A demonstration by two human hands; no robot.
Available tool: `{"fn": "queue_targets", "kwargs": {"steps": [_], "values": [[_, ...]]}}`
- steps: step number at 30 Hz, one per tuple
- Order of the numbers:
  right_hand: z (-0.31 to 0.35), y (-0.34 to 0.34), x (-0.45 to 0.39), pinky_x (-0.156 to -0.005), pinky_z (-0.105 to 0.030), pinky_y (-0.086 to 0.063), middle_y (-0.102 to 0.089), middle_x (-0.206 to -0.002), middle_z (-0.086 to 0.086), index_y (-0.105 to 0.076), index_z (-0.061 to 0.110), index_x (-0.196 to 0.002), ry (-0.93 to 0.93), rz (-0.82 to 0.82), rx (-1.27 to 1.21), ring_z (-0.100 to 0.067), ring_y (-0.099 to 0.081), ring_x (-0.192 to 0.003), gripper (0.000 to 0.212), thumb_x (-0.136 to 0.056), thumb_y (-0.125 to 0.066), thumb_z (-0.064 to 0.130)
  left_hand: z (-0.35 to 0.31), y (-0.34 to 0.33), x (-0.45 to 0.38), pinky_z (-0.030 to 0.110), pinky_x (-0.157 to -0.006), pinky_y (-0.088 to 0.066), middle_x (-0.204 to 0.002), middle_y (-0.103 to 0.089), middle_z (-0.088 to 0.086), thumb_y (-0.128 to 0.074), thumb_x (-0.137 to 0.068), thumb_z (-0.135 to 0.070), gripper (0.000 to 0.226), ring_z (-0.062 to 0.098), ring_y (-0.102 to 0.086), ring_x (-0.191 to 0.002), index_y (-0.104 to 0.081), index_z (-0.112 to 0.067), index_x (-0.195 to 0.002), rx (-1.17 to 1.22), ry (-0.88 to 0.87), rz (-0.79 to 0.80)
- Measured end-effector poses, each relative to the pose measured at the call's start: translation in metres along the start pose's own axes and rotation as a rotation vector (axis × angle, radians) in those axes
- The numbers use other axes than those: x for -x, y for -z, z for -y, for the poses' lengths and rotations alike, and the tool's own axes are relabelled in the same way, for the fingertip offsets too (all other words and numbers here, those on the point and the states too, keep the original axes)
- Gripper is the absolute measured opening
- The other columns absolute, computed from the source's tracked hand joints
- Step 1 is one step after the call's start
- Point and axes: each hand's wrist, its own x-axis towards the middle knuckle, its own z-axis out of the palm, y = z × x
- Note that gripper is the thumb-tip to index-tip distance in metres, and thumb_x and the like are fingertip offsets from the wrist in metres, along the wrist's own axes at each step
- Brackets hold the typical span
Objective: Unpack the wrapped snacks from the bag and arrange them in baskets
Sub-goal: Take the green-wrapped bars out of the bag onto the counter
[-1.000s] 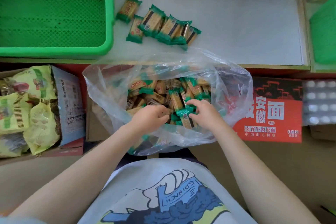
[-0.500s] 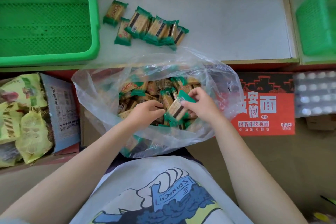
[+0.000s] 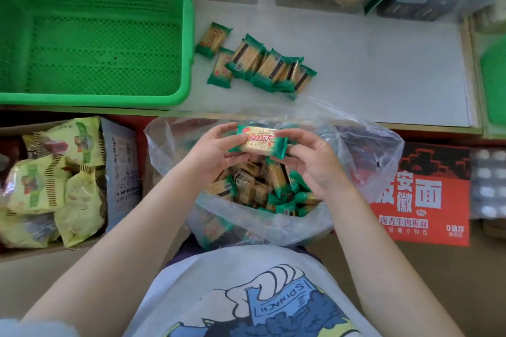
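A green-ended cracker packet (image 3: 258, 142) lies flat, held over the clear plastic bag (image 3: 367, 150), which is open and heaped with like packets. Beyond the bag, a loose overlapping row of packets (image 3: 257, 63) lies just right of the empty green mesh basket (image 3: 95, 35).

A grey shelf (image 3: 369, 68) carries a green basket (image 3: 186, 35) and wrapped snacks (image 3: 262, 65).

Bare forearms, no sleeves in view. Torso covered by light grey T-shirt (image 3: 246, 268) with printed graphic (image 3: 276, 306) (white cloud shape, blue panel bearing outlined letters, dark blue mass, 1 yellow band at bottom).
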Motion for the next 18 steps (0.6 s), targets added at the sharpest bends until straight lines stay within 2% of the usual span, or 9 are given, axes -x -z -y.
{"fn": "queue_targets", "kwargs": {"steps": [3, 5, 8, 11, 13, 15, 18], "values": [[0.007, -0.004, -0.013, -0.074, -0.038, -0.062, -0.069, -0.121, -0.017, -0.065, 0.017, -0.118, -0.062, -0.071, -0.046, -0.030, -0.070, -0.104, 0.027, -0.104, -0.045, 0.005, -0.012, 0.004, -0.003, 0.027, -0.069, -0.061, -0.113, -0.069, 0.014, -0.069, -0.091, -0.004, 0.039, 0.019, -0.074, -0.084, -0.053, -0.013, -0.126, -0.060, -0.103, -0.040], [0.009, -0.009, -0.023, -0.068, -0.036, -0.062, -0.069, -0.120, -0.013, -0.059, 0.022, -0.122, -0.103, -0.082, 0.138, -0.027, -0.071, -0.103, 0.020, -0.102, -0.057, 0.022, -0.019, 0.003, -0.006, 0.029, -0.075, -0.062, -0.114, -0.068, 0.013, -0.072, -0.088, -0.004, 0.033, 0.018, -0.074, -0.088, -0.057, -0.016, -0.115, -0.100, -0.140, -0.037], [0.014, -0.021, -0.040, -0.060, -0.029, -0.056, -0.071, -0.113, -0.012, -0.064, 0.021, -0.111, -0.148, -0.076, 0.469, -0.022, -0.071, -0.088, 0.017, -0.096, -0.066, 0.030, -0.024, 0.002, -0.013, 0.034, -0.079, -0.062, -0.113, -0.070, 0.009, -0.075, -0.088, -0.014, 0.027, 0.018, -0.073, -0.094, -0.063, -0.021, -0.112, -0.228, -0.193, -0.081], [0.025, -0.029, -0.061, -0.055, -0.027, -0.048, -0.073, -0.101, -0.009, -0.065, 0.019, -0.101, -0.178, -0.187, 0.497, -0.016, -0.065, -0.070, 0.015, -0.095, -0.067, 0.033, -0.025, 0.013, -0.025, 0.036, -0.088, -0.055, -0.119, -0.067, -0.002, -0.062, -0.097, -0.031, 0.033, 0.016, -0.064, -0.107, -0.061, -0.023, -0.128, -0.661, -0.395, -0.338], [0.035, -0.034, -0.080, -0.053, -0.027, -0.049, -0.070, -0.090, -0.005, -0.064, 0.013, -0.103, -0.180, -0.265, 0.419, -0.013, -0.062, -0.059, 0.020, -0.095, -0.068, 0.031, -0.022, 0.029, -0.037, 0.044, -0.103, -0.045, -0.137, -0.057, 0.004, -0.053, -0.099, -0.035, 0.043, 0.023, -0.053, -0.123, -0.052, -0.020, -0.140, -1.055, -0.468, -0.430], [0.046, -0.041, -0.102, -0.055, -0.029, -0.052, -0.068, -0.088, -0.006, -0.062, 0.007, -0.113, -0.146, -0.282, 0.318, -0.014, -0.063, -0.060, 0.028, -0.095, -0.068, 0.028, -0.015, 0.042, -0.048, 0.049, -0.116, -0.030, -0.157, -0.037, 0.007, -0.048, -0.100, -0.040, 0.054, 0.029, -0.034, -0.143, -0.039, -0.020, -0.150, -1.354, -0.396, -0.395], [0.055, -0.049, -0.130, -0.058, -0.030, -0.058, -0.070, -0.101, -0.015, -0.056, 0.002, -0.122, -0.109, -0.270, 0.151, -0.020, -0.069, -0.067, 0.028, -0.100, -0.061, 0.020, -0.002, 0.054, -0.060, 0.047, -0.122, -0.006, -0.168, -0.009, 0.000, -0.046, -0.100, -0.046, 0.064, 0.023, -0.006, -0.154, -0.024, -0.024, -0.157, -1.538, -0.283, -0.288]]}}
